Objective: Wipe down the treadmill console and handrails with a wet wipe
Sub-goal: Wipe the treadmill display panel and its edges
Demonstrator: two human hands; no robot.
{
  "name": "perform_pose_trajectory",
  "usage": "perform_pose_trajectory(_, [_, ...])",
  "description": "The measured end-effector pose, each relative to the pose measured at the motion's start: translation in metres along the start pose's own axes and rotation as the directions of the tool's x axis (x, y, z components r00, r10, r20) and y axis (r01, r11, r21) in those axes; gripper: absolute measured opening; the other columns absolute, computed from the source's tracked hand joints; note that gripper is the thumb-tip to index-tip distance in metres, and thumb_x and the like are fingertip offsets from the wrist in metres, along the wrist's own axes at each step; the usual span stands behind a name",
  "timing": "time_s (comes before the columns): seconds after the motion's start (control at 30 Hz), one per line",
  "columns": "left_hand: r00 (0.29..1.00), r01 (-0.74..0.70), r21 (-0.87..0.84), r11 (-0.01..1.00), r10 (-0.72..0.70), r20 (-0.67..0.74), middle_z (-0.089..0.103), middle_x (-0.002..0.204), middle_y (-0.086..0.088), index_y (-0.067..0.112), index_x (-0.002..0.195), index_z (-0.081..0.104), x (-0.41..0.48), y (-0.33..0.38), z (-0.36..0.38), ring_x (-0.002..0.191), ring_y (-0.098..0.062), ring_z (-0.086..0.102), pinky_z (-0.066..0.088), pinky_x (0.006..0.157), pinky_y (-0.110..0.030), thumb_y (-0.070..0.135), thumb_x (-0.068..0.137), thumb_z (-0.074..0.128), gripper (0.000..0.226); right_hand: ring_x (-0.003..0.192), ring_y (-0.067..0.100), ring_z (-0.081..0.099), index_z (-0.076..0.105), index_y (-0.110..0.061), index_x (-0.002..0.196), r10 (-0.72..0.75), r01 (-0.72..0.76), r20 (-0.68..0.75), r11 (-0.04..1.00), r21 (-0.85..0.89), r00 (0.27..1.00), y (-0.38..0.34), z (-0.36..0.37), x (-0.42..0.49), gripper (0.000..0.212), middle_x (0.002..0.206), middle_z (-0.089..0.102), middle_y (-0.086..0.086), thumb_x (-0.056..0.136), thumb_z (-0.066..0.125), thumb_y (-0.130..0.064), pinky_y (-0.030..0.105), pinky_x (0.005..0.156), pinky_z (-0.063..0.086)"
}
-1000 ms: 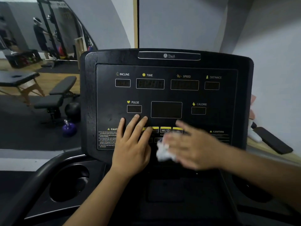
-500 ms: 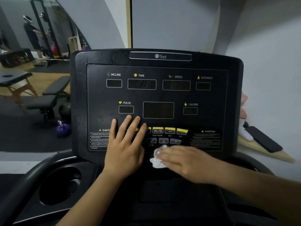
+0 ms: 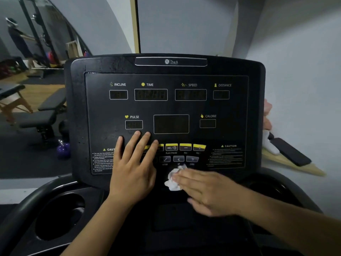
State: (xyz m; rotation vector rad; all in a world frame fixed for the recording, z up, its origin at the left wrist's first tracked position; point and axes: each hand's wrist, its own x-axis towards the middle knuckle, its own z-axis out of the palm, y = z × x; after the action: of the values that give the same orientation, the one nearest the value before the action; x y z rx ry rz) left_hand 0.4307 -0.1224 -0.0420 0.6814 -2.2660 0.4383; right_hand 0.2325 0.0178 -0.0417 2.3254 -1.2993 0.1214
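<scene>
head view: left hand (image 3: 132,174) spread flat on console (image 3: 230,108), right hand (image 3: 208,191) flat atop crumpled wipe (image 3: 173,182)

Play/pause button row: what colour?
The button row is yellow against the black console; head view.

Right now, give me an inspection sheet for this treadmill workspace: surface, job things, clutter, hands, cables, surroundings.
Surface: treadmill console, black, displays unlit.
Job's things: crumpled white wet wipe at the console's lower edge, below the arrow buttons.
Clutter: black flat device on the wooden ledge, right.
Grippers: left hand flat on the console, fingers straight; right hand presses the wet wipe.
Cables: nothing seen.
Surroundings: weight bench, purple kettlebell, left; grey wall behind.
</scene>
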Motion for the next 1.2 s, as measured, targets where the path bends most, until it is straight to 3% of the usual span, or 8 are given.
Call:
perform_pose_trajectory(0.13, [1.0, -0.004, 0.002, 1.0, 0.004, 0.003, 0.05, 0.144, -0.016, 0.01, 0.132, 0.06, 0.0, -0.001, 0.001, 0.138, -0.037, 0.039, 0.025, 0.11, -0.064, 0.021, 0.085, 0.046, 0.051, 0.128, 0.032, 0.051, 0.069, 0.002, 0.112, 0.07, -0.09, -0.166, 0.989, -0.116, 0.984, 0.066, -0.031, 0.001, 0.03, 0.13, 0.06, 0.018, 0.087, 0.056, -0.008, 0.044, 0.105, 0.044])
perform_pose_trajectory(0.33, [1.0, 0.002, -0.008, 1.0, -0.002, -0.002, 0.049, 0.144, -0.016, 0.01, 0.133, 0.06, 0.0, -0.001, 0.001, 0.139, -0.036, 0.038, 0.023, 0.113, -0.062, 0.022, 0.087, 0.045, 0.05, 0.141, 0.025, 0.034, 0.054, -0.004, 0.134, 0.619, -0.692, -0.396, 0.72, -0.059, 0.678, 0.146, -0.087, 0.027, 0.052, 0.151, 0.039, 0.013, 0.097, 0.036, -0.035, 0.031, 0.113, 0.027])
perform_pose_trajectory(0.5, [1.0, 0.001, -0.033, 0.999, -0.002, -0.028, 0.05, 0.143, -0.017, 0.008, 0.131, 0.061, 0.0, -0.001, 0.004, 0.138, -0.037, 0.04, 0.023, 0.112, -0.063, 0.021, 0.087, 0.045, 0.049, 0.138, 0.033, 0.038, 0.058, 0.004, 0.127, 0.278, -0.279, -0.084, 0.96, -0.01, 0.957, 0.02, -0.015, -0.013, 0.047, 0.141, 0.05, 0.021, 0.094, 0.055, -0.028, 0.047, 0.108, 0.038])
perform_pose_trajectory(0.6, [0.999, -0.003, -0.036, 0.999, 0.002, -0.045, 0.051, 0.143, -0.018, 0.007, 0.13, 0.061, 0.0, -0.002, 0.005, 0.137, -0.038, 0.04, 0.023, 0.113, -0.063, 0.021, 0.087, 0.044, 0.048, 0.138, 0.03, 0.038, 0.057, 0.002, 0.129, 0.047, -0.045, 0.105, 0.999, -0.022, 0.993, 0.02, -0.009, -0.049, 0.047, 0.142, 0.05, 0.018, 0.093, 0.056, -0.028, 0.044, 0.107, 0.04])
perform_pose_trajectory(0.7, [0.999, 0.003, -0.029, 1.0, -0.005, -0.045, 0.05, 0.143, -0.018, 0.007, 0.13, 0.061, -0.002, -0.002, 0.003, 0.137, -0.038, 0.04, 0.021, 0.114, -0.061, 0.02, 0.086, 0.046, 0.048, 0.135, 0.035, 0.041, 0.061, 0.005, 0.123, 0.272, -0.284, -0.094, 0.944, -0.167, 0.958, 0.091, -0.04, -0.052, 0.036, 0.136, 0.053, 0.023, 0.094, 0.05, -0.012, 0.05, 0.109, 0.036])
perform_pose_trajectory(0.87, [0.998, -0.002, -0.027, 1.0, 0.0, -0.063, 0.05, 0.144, -0.017, 0.008, 0.132, 0.059, -0.003, -0.001, 0.003, 0.137, -0.038, 0.04, 0.022, 0.114, -0.061, 0.016, 0.086, 0.049, 0.048, 0.144, 0.025, 0.028, 0.048, -0.005, 0.139, 0.697, -0.74, -0.303, 0.672, -0.038, 0.649, 0.103, -0.059, -0.032, 0.047, 0.153, 0.035, 0.014, 0.101, 0.038, -0.031, 0.047, 0.113, 0.032])
perform_pose_trajectory(1.07, [0.998, 0.009, -0.035, 0.999, -0.011, -0.056, 0.05, 0.144, -0.017, 0.008, 0.132, 0.059, -0.002, -0.001, 0.003, 0.137, -0.037, 0.04, 0.023, 0.113, -0.061, 0.017, 0.087, 0.049, 0.047, 0.14, 0.026, 0.036, 0.056, 0.003, 0.13, 0.412, -0.407, -0.036, 0.908, 0.104, 0.91, -0.031, 0.006, -0.048, 0.049, 0.146, 0.045, 0.017, 0.092, 0.057, -0.028, 0.047, 0.107, 0.04])
perform_pose_trajectory(1.2, [0.999, 0.009, -0.042, 0.999, -0.01, -0.043, 0.05, 0.144, -0.016, 0.009, 0.133, 0.059, -0.003, -0.002, 0.003, 0.138, -0.036, 0.039, 0.022, 0.113, -0.061, 0.018, 0.088, 0.048, 0.048, 0.123, 0.025, 0.057, 0.073, -0.002, 0.1, 0.51, -0.526, -0.225, 0.851, -0.014, 0.831, 0.032, -0.026, -0.062, 0.023, 0.126, 0.064, 0.014, 0.09, 0.055, -0.013, 0.04, 0.105, 0.044])
